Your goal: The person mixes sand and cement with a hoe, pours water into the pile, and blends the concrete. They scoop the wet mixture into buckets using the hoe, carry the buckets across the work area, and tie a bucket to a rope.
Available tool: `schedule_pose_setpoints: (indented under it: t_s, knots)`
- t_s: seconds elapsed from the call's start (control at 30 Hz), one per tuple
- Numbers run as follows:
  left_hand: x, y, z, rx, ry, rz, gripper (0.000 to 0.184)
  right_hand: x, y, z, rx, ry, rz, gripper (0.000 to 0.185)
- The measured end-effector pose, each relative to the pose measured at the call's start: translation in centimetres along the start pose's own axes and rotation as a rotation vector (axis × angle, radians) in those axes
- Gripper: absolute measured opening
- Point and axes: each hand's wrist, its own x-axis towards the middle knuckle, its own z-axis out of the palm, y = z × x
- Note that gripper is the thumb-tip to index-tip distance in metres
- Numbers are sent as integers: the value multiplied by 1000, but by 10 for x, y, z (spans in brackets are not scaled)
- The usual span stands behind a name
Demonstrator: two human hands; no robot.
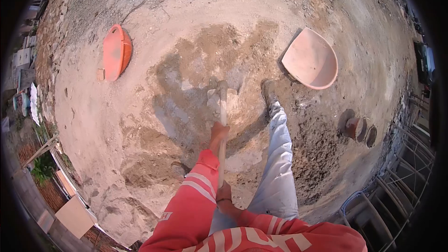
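A hoe (pixel 223 112) with a long wooden handle points straight away from me, its wide blade (pixel 230 92) down at the ground. My left hand (pixel 219 133) is wrapped round the handle about midway along. Closer to my body, my right hand (pixel 225 195) grips the handle's near end. Around the blade lies a patch of damp, greyish sandy mix (pixel 186 84). Part of the blade is hidden behind the handle's head.
An orange-red basin (pixel 126 49) lies at the left, and a pale pink scoop-shaped basin (pixel 313 60) at the right. Two buckets (pixel 356 129) lie farther right. Dark soil (pixel 317 154) is heaped beside my right leg. Wooden poles (pixel 387 191) stand at the lower right.
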Motion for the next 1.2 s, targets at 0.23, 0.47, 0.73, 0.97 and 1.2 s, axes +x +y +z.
schedule_pose_setpoints:
  t_s: [0.23, 0.47, 0.73, 0.97, 1.2]
  knots:
    - [-96, -59, -53, -253, -59, -77, 31, -70, 4, -2, -411, -9, -76, 31]
    - [-32, 166, -82, -504, 2, 371, 37, 82, -84, -26, -344, -33, -384, 34]
    - [164, 384, 2, 91, 441, 603, 59, 392, -335, -69, -491, 65, -762, 34]
    - [156, 345, 59, 348, 224, 362, 66, 366, -257, -75, -189, 52, -509, 38]
    - [102, 287, 45, 304, 136, 209, 66, 278, -244, -75, -512, 159, -250, 46]
